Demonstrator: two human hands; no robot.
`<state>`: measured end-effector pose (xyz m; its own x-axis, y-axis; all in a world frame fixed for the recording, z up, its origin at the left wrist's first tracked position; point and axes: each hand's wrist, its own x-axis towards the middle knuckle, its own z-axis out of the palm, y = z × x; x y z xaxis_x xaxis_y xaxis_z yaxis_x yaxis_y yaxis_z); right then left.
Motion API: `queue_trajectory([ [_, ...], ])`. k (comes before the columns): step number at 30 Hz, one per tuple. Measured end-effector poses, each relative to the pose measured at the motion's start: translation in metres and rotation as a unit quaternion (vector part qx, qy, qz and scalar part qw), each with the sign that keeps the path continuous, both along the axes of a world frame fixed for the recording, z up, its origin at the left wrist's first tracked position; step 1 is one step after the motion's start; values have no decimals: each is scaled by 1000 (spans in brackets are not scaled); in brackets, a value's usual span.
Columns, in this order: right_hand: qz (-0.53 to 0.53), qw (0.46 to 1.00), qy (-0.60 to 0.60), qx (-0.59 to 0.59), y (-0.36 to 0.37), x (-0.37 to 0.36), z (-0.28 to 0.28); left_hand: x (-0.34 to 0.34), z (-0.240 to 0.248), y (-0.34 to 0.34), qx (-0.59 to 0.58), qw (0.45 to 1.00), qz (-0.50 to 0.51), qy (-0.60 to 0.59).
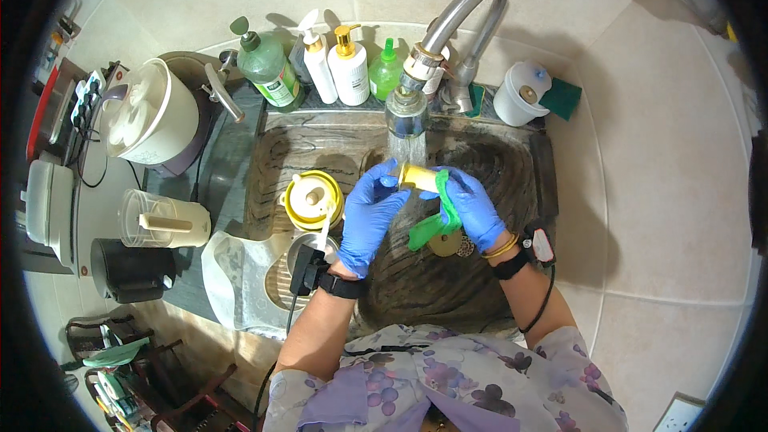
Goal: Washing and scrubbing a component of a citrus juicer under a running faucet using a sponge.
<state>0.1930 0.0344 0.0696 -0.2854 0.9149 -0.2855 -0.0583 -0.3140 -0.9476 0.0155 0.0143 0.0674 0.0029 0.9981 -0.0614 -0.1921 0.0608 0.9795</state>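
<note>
Over the sink, just below the running water, a small yellow cylindrical piece [418,178] lies sideways between my blue-gloved hands. My left hand [371,216] has its fingertips closed at the piece's left end. A strip of green cloth [432,228] wraps its right end, and my right hand [475,210] grips the cloth there; a loose tail of it hangs down. Beneath the cloth, on the sink floor, rest a yellowish disc [446,245] and a small perforated metal part, both partly covered. Water pours from the tap [406,104] through a clear attachment.
A yellow-rimmed lidded pot [312,200] and a metal bowl stand left in the sink [276,140]. Pump bottles [349,72] line the back edge. A white tub [520,94] with a green scouring pad sits back right. A clear jug [164,220] and black container [132,270] are left.
</note>
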Motion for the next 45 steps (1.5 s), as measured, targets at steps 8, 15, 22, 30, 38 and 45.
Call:
queue_trajectory([
  [8,-52,994,69,-74,2,7,4,-12,-9,-3,-23,997,65,-39],
  [15,-45,972,198,-116,-13,25,-6,-11,10,-10,-84,993,30,-77],
  [22,-9,949,269,-161,-25,24,-11,4,24,-16,-92,993,-66,-43],
  [30,24,990,135,-38,-26,3,-1,-1,34,-22,-89,994,-62,-20],
  [38,18,995,81,-51,-25,12,-8,-3,26,-16,-135,984,-59,-97],
  [45,-21,976,161,-146,-23,11,-10,-2,14,-6,-162,978,-36,-123],
])
